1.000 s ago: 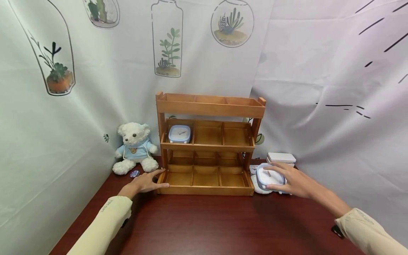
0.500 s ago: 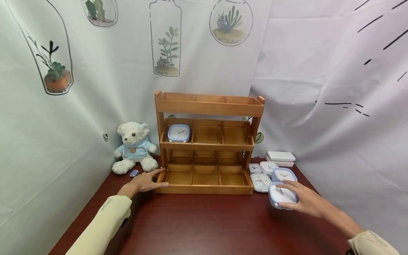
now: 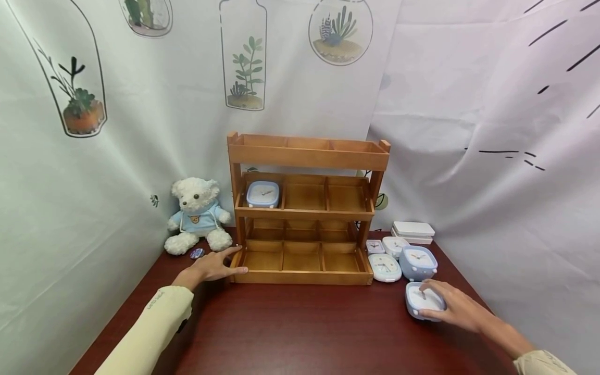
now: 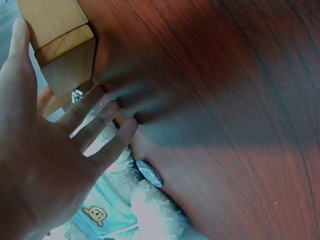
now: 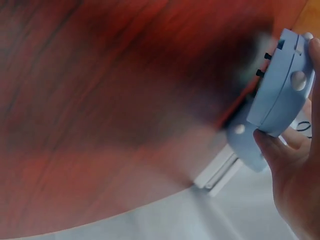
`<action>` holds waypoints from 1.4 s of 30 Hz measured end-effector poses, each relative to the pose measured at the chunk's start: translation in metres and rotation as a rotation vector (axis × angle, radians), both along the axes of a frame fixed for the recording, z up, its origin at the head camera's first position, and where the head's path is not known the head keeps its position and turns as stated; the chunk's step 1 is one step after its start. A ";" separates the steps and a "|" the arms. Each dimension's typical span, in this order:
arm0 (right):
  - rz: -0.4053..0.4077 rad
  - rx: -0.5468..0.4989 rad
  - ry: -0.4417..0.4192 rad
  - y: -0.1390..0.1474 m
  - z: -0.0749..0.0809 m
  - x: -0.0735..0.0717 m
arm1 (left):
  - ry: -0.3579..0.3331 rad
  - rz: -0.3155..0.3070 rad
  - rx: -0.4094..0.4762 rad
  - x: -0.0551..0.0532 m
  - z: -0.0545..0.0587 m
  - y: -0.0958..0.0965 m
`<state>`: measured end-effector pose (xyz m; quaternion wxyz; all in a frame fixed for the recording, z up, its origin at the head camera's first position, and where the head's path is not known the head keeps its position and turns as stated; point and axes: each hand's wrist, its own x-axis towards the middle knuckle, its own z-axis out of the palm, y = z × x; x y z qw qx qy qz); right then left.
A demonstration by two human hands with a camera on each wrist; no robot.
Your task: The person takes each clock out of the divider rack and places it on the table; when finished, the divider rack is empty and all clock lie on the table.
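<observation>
My right hand (image 3: 461,308) grips a light-blue alarm clock (image 3: 414,301) by its sides, its white dial facing up. In the right wrist view the clock's blue body (image 5: 278,85) shows small black knobs on its back, close over the table. My left hand (image 3: 208,267) rests at the lower left corner of a wooden three-tier shelf (image 3: 304,278), thumb along its front edge. The left wrist view shows the other fingers (image 4: 111,147) spread and straight beside the shelf's end (image 4: 70,57). Another blue clock (image 3: 263,194) sits in the middle tier's left compartment.
Behind the held clock stands a second blue clock (image 3: 419,265), with a round white clock (image 3: 385,267) and smaller ones beside it. White boxes (image 3: 412,230) lie at the back right. A white teddy bear (image 3: 197,219) sits left of the shelf, near a small patterned disc (image 3: 197,253).
My right hand has carried the blue clock rightward and toward me, away from the group, and lower toward the table. My left hand stays at the shelf corner.
</observation>
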<state>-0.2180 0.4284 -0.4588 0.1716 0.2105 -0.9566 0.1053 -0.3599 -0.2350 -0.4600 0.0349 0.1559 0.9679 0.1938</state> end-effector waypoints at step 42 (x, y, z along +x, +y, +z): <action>0.179 -0.119 0.160 0.016 -0.005 -0.016 | -0.004 0.003 -0.012 -0.001 0.000 -0.002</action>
